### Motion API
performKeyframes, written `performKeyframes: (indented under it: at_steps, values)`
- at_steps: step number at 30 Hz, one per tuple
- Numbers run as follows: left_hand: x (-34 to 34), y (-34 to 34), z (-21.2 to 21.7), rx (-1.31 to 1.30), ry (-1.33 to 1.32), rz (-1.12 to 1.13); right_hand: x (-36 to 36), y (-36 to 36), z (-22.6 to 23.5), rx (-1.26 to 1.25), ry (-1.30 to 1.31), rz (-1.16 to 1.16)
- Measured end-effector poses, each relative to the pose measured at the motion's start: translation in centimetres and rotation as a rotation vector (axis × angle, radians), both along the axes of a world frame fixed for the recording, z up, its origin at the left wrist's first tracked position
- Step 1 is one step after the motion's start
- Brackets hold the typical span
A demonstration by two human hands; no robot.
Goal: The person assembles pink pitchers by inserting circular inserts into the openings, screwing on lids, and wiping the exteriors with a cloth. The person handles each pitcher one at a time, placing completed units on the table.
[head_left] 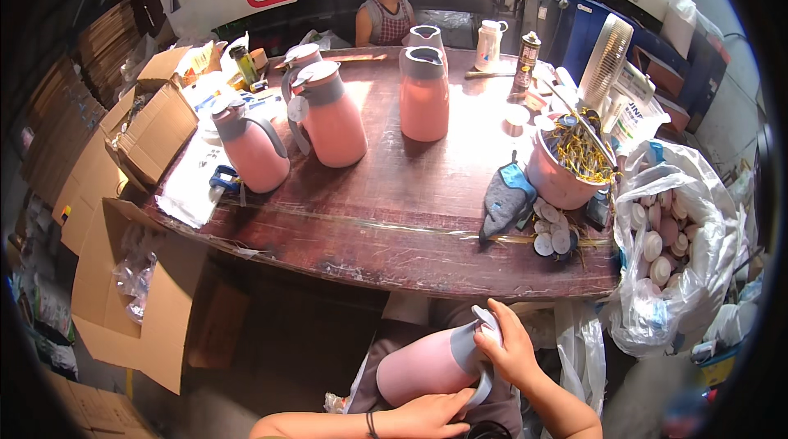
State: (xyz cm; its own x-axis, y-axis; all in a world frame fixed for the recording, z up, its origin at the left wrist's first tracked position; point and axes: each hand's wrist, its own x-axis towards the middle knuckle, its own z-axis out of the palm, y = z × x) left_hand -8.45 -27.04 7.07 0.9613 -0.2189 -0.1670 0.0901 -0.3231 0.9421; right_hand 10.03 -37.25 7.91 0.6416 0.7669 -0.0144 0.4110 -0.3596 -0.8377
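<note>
A pink jug (423,367) with a grey collar and handle lies on its side across my lap, below the table's near edge. My right hand (507,349) is clasped over its grey top end. My left hand (427,414) grips the grey handle from underneath. Several more pink jugs stand on the dark wooden table (394,209): one with a lid at the left (249,148), one next to it (331,115), and an open one further back (424,94).
A pink tub (566,168) of yellow strands, a grey glove (505,201) and round lids (552,235) sit at the table's right. A clear bag (673,242) of caps stands beside it. Open cardboard boxes (139,275) stand at left. A person sits across the table.
</note>
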Motion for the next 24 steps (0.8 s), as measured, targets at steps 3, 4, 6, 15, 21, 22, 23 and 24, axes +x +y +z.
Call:
performKeyframes:
  at_steps: [3, 4, 6, 15, 21, 22, 23, 24]
  values:
    - [0.5, 2.0, 0.4, 0.127, 0.082, 0.168, 1.0, -1.0, 0.2, 0.121, -0.164, 0.23]
    - [0.7, 3.3, 0.3, 0.03, -0.058, 0.273, 1.5, -1.5, 0.8, 0.034, -0.278, 0.35]
    - [1.6, 7.2, 1.7, 0.272, -0.259, 0.381, 2.5, -2.2, 1.7, 0.012, -0.466, 0.467]
    - [1.0, 4.3, 2.0, 0.21, -0.127, 0.322, 0.6, -3.5, 1.6, -0.391, -0.431, 0.136]
    - [3.6, 6.6, 0.4, 0.294, -0.308, 0.467, 2.8, -6.3, 6.5, -0.541, -0.035, 0.414]
    - [3.7, 8.3, 0.8, 0.118, -0.203, 0.417, 3.0, -5.7, 8.2, -0.531, 0.037, 0.46]
    - [3.8, 9.8, 0.7, 0.05, -0.16, 0.368, 2.9, -5.2, 9.6, -0.523, 0.104, 0.498]
    - [3.9, 10.7, 1.1, -0.064, -0.076, 0.34, 3.0, -5.3, 9.4, -0.408, 0.004, 0.515]
